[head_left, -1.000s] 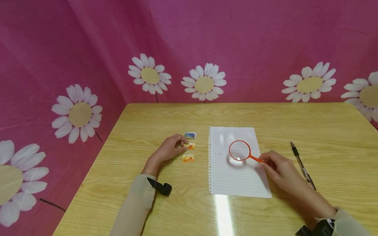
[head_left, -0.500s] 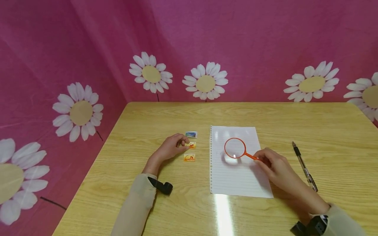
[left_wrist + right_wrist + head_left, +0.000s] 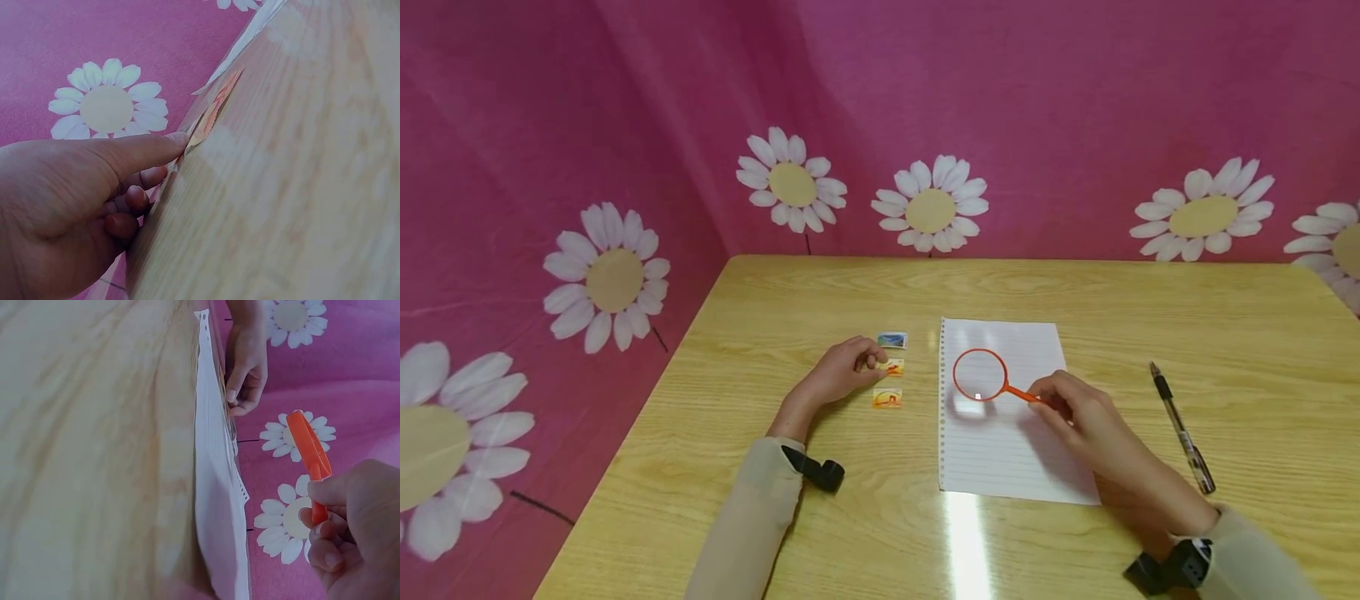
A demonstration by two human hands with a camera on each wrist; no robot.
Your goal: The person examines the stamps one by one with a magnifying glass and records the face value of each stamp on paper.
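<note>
My right hand (image 3: 1086,421) pinches the handle of an orange magnifying glass (image 3: 1017,392). Its round lens hovers over the upper left part of a lined, hole-edged sheet of paper (image 3: 1015,462), casting a shadow there. In the right wrist view the orange rim (image 3: 306,440) appears nearly edge-on, raised off the table. My left hand (image 3: 842,371) rests on the table, thumb and forefinger pinching the left edge of a yellow-orange postage stamp (image 3: 895,367). The stamp's jagged edge shows beyond the thumb in the left wrist view. A blue stamp (image 3: 892,340) lies above it, another yellow-orange stamp (image 3: 887,398) below.
A black pen (image 3: 1182,429) lies to the right of the paper, beside my right forearm. The wooden table (image 3: 820,287) ends at the back against a pink cloth (image 3: 1037,100) with daisies. Light glares off the tabletop in front of the paper.
My right hand has moved the magnifying glass left across the paper, toward its hole-punched edge. My left hand stays at the middle stamp; the head view has shifted slightly.
</note>
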